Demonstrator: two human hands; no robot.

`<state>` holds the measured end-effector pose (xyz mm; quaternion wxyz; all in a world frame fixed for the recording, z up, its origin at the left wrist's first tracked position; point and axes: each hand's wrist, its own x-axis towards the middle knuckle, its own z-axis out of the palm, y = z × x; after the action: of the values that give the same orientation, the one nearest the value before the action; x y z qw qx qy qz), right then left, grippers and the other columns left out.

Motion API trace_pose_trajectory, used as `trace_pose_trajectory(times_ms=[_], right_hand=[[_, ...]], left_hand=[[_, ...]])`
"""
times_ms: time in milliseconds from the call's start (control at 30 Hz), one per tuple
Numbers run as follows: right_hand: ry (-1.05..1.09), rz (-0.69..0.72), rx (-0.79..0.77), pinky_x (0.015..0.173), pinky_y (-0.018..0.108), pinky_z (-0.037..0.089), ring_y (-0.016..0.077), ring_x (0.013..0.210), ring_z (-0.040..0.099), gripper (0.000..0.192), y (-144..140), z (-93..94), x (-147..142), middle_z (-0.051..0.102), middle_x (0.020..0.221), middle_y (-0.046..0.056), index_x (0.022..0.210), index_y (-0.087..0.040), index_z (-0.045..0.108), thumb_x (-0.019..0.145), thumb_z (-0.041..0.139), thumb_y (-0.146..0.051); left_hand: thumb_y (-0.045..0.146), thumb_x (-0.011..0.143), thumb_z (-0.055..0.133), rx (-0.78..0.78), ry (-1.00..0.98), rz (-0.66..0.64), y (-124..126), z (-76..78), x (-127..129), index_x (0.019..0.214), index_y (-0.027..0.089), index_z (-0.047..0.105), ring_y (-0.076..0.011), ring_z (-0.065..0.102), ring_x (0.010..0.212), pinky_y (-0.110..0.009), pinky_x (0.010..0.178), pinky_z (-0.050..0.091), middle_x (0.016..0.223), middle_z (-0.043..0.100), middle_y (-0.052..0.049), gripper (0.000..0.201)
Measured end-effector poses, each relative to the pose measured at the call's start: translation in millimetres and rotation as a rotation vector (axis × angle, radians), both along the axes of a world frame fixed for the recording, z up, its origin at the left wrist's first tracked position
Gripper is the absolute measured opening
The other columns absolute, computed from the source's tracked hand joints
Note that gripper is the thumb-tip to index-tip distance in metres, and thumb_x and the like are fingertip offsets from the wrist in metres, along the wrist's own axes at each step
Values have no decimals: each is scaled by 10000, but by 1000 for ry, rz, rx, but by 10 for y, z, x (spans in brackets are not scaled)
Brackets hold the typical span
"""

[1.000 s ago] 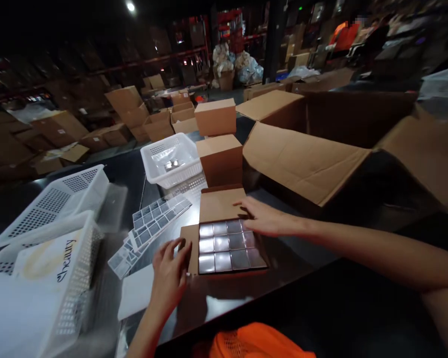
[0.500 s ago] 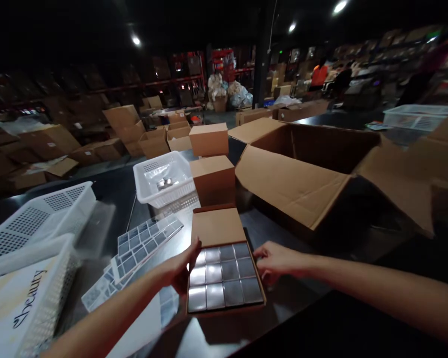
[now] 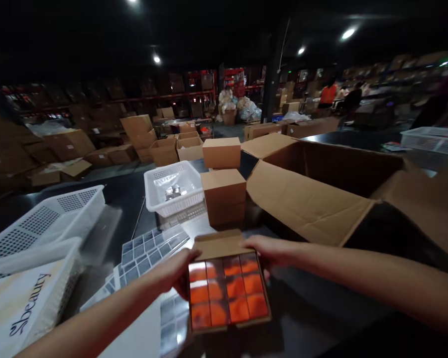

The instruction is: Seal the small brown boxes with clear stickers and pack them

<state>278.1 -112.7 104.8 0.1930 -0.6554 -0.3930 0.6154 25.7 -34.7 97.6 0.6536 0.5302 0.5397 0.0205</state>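
A small open cardboard box is tilted up in front of me, its lid flap standing at the far side. Inside sit rows of glossy square packs that show orange with dark patches. My left hand grips the box's left side, thumb near the lid's corner. On the opposite side my right hand is closed on the box's upper right corner, fingers against the lid and side wall. Left of the box lie flat sheets with grey square windows, partly behind my left forearm.
Stacked closed cartons stand behind the box. A white basket holds silvery pieces in plastic. More white baskets line the left. A large open carton takes up the right. A person in orange is far off.
The box has tipped up toward me, and its packs went from silvery grey to orange. My right hand has moved from the right side to the upper corner by the lid.
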Motion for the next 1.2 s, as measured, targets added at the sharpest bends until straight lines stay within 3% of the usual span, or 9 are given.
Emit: trace_pose_trajectory(times_ms=[33, 100, 167, 200, 233, 333, 433, 667, 1200], right_hand=[[-1, -66, 95, 389, 248, 487, 155, 448, 570, 325, 36, 54, 27, 630, 635, 36, 1057, -132, 617, 891, 517, -392], [-27, -143, 459, 519, 263, 557, 171, 596, 650, 669, 91, 20, 99, 684, 760, 21, 1371, -173, 430, 787, 703, -353], [-69, -87, 773, 767, 334, 602, 212, 866, 713, 1006, 110, -221, 158, 723, 998, 56, 1522, -215, 225, 693, 788, -304], [-107, -43, 884, 889, 375, 579, 232, 990, 704, 1037, 108, -398, 174, 713, 1102, 72, 1539, -223, 218, 675, 789, -285], [-173, -5, 954, 976, 405, 542, 251, 1082, 681, 968, 102, -592, 180, 695, 1173, 84, 1525, -219, 284, 686, 762, -281], [-292, -18, 971, 1079, 462, 456, 299, 1220, 611, 693, 97, -1085, 160, 648, 1282, 125, 1400, -188, 495, 732, 669, -257], [-319, -29, 944, 1033, 453, 484, 302, 1173, 630, 761, 156, -1240, 148, 630, 1310, 142, 1445, -179, 439, 747, 709, -315], [-297, -40, 964, 857, 342, 550, 262, 1001, 696, 747, 284, -974, 171, 700, 1162, 127, 1346, -167, 502, 697, 810, -371], [-289, -31, 1163, 977, 382, 523, 260, 1089, 668, 774, 205, -223, 116, 652, 1250, 139, 1376, -135, 507, 729, 785, -456]], left_hand=[[518, 795, 567, 125, -74, 78, 42, 69, -35, 1270, 121, 538, -310, 706, 663, -380, 486, 554, 868, 719, -158, 620], [386, 689, 747, 338, -268, 197, 115, 103, -86, 1501, 218, 274, -293, 729, 852, -375, 669, 596, 1036, 729, -125, 954], [279, 614, 821, 561, -422, 186, 150, -61, -106, 1574, 218, 14, -281, 702, 1033, -403, 899, 567, 1151, 710, -135, 1255], [251, 593, 831, 668, -447, 143, 153, -213, -105, 1577, 194, -47, -284, 681, 1097, -429, 987, 528, 1196, 694, -148, 1320], [258, 603, 828, 766, -416, 84, 151, -393, -96, 1581, 164, -25, -290, 644, 1177, -448, 1057, 481, 1264, 661, -170, 1300], [322, 653, 785, 929, -358, 23, 160, -911, -34, 1503, 142, 335, -306, 499, 1360, -453, 1158, 383, 1461, 510, -190, 978], [271, 624, 789, 955, -326, 56, 239, -1106, 40, 1443, 161, 420, -312, 500, 1354, -485, 1164, 366, 1469, 506, -169, 905], [299, 612, 787, 969, -306, 68, 323, -786, 97, 1316, 145, 503, -311, 651, 1119, -479, 997, 497, 1266, 657, -157, 775], [322, 585, 867, 1124, -354, 100, 348, -183, -55, 1356, 189, 495, -292, 627, 1172, -412, 1040, 479, 1360, 600, -140, 867]])
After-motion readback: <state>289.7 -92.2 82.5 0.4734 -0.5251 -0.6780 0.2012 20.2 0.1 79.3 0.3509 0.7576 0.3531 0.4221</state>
